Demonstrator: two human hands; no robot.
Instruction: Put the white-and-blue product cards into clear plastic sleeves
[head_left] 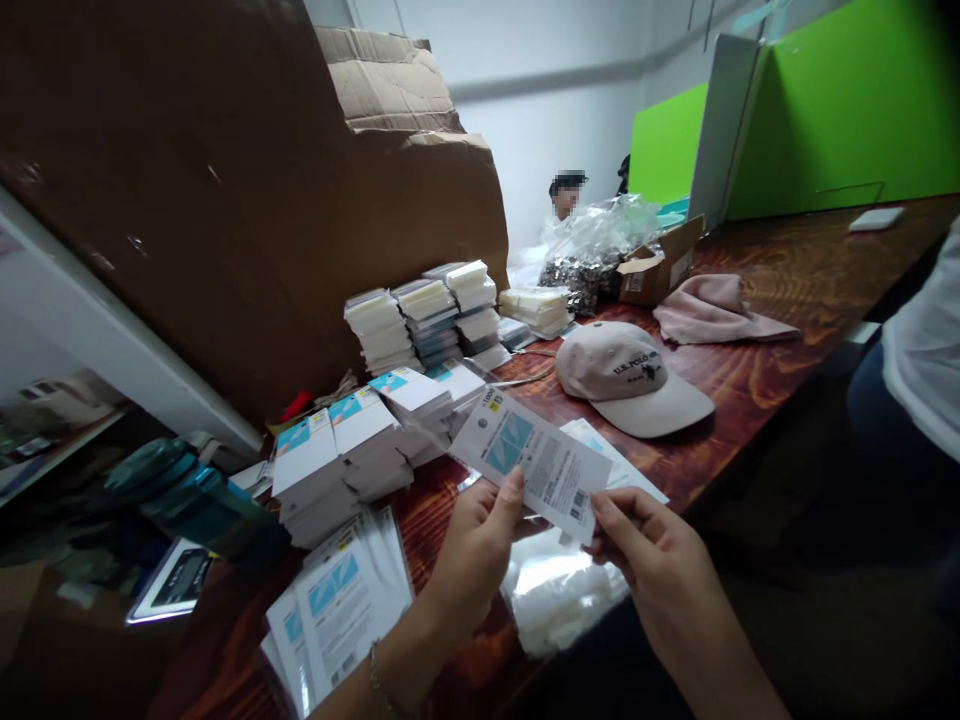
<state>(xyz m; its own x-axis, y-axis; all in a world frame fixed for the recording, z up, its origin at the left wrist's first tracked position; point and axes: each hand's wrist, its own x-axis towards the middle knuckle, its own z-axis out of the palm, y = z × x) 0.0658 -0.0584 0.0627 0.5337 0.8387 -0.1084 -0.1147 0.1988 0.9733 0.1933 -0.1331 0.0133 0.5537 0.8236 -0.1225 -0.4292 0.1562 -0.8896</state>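
Observation:
My left hand and my right hand both hold one white printed card with a blue square and barcodes, above the wooden table's front edge. The left hand pinches its lower left edge, the right hand its lower right corner. A clear sleeve seems to reach past the card's top. Under my hands lie clear plastic sleeves. A fanned pile of finished cards in sleeves lies to the left.
Stacks of white cards and further stacks stand behind. A beige cap, pink cloth, small carton and plastic bags lie further back. A large cardboard box fills the left. A person sits far off; another's white sleeve is at right.

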